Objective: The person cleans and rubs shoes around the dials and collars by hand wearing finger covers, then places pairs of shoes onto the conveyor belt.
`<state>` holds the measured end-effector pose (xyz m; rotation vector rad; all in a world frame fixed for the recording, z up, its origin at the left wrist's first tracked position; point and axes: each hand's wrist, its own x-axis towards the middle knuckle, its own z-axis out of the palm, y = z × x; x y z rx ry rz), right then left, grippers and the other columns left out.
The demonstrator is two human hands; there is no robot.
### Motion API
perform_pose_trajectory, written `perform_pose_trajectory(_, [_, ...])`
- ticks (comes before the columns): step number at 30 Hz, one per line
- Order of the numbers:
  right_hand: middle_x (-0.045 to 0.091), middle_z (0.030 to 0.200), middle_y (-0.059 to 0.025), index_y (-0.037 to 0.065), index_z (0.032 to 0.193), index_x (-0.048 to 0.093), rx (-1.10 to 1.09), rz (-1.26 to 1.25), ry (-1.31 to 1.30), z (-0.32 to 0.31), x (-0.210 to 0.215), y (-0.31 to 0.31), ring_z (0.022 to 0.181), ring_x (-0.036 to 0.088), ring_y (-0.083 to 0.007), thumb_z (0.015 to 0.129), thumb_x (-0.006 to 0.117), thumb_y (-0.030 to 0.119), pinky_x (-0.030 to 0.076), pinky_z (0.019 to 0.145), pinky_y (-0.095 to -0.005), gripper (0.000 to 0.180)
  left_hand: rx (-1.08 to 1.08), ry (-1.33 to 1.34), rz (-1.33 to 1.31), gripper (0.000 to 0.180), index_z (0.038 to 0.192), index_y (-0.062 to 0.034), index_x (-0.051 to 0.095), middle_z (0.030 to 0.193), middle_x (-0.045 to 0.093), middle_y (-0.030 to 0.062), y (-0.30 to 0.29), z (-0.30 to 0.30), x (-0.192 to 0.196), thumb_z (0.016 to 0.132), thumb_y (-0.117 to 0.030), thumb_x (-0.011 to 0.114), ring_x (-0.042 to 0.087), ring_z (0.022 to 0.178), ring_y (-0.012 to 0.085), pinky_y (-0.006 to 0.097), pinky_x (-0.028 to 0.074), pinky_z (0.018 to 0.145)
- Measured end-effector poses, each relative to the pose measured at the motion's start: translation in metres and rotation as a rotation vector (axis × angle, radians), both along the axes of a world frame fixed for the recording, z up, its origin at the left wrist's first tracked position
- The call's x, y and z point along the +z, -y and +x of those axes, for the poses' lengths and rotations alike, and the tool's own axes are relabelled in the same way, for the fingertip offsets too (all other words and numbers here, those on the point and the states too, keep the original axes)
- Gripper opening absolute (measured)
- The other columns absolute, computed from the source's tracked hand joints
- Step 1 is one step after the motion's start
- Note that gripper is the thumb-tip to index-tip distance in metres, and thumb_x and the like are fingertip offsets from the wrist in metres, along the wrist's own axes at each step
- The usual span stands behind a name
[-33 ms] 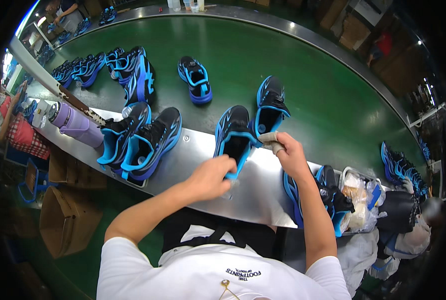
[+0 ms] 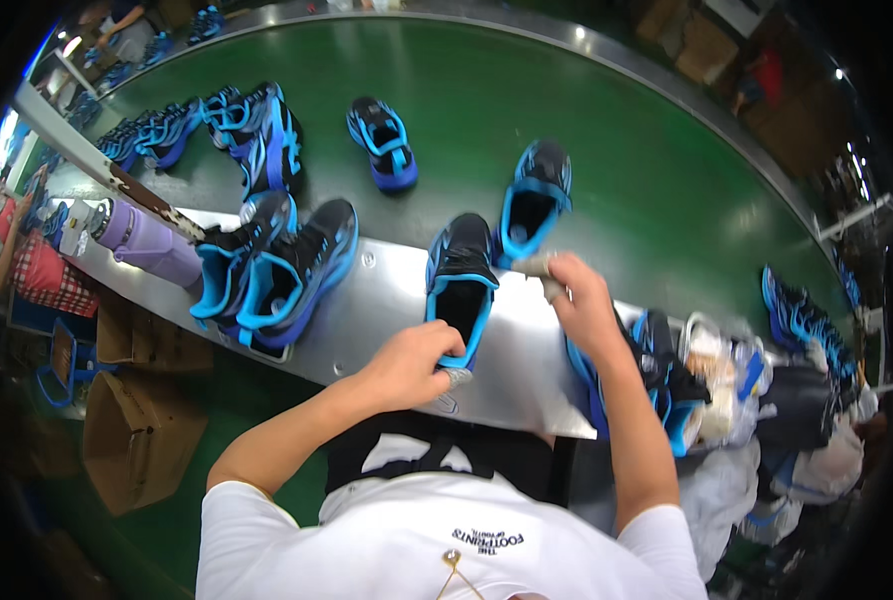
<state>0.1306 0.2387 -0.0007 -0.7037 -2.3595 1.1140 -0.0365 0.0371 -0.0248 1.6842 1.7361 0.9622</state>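
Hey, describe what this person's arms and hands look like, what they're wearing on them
Both forearms are bare. The left hand and right hand wear no gloves, and no watch or bracelet shows at either wrist. The only sleeves are the short ones of a white T-shirt, ending above the elbows. Some fingertips appear wrapped in pale tape, though that is too small to be sure.

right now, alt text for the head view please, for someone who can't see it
A person's left hand grips the heel of a black and blue sneaker on a metal shelf, while the right hand holds a small greyish pad by its collar. More matching sneakers sit on a green conveyor beyond.
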Motion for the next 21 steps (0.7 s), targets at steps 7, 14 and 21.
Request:
perform_pose_trajectory(7, [0.057,0.127,-0.0171,0.016,0.134,0.054,0.000,0.126,0.077,-0.041,-0.034,-0.033,0.108,0.059,-0.0340,0.082,0.071,0.010,0.049,0.093,-0.0394,0.055,0.135,-0.058,-0.118,0.024,0.098,-0.0037,0.058,0.094,0.058,0.0147,0.039,0.031,0.006,0.075,-0.005,0.064,0.062,0.081,0.0384,0.044,0.051,0.071])
perform_pose_trajectory(14, [0.068,0.111,-0.0118,0.023,0.137,0.053,0.058,-0.066,0.060,-0.015,-0.014,-0.030,0.098,0.066,-0.0221,0.088,0.069,0.016,0.053,0.085,-0.0364,0.052,0.180,-0.042,-0.038,0.022,0.097,-0.0020,0.062,0.088,0.057,0.0132,0.066,0.042,0.007,0.078,-0.010,0.072,0.058,0.067,0.0290,0.034,0.048,0.061])
perform_pose_trajectory(21, [0.064,0.105,-0.0150,0.026,0.140,0.051,0.332,-0.102,0.273,0.076,0.007,0.101,0.096,0.064,-0.0360,0.087,0.066,0.015,0.053,0.086,-0.0408,0.056,0.414,-0.262,0.325,0.056,0.122,-0.0074,0.061,0.118,0.055,0.0148,0.047,0.020,0.042,0.070,-0.003,0.079,0.055,0.082,0.0250,0.032,0.049,0.069])
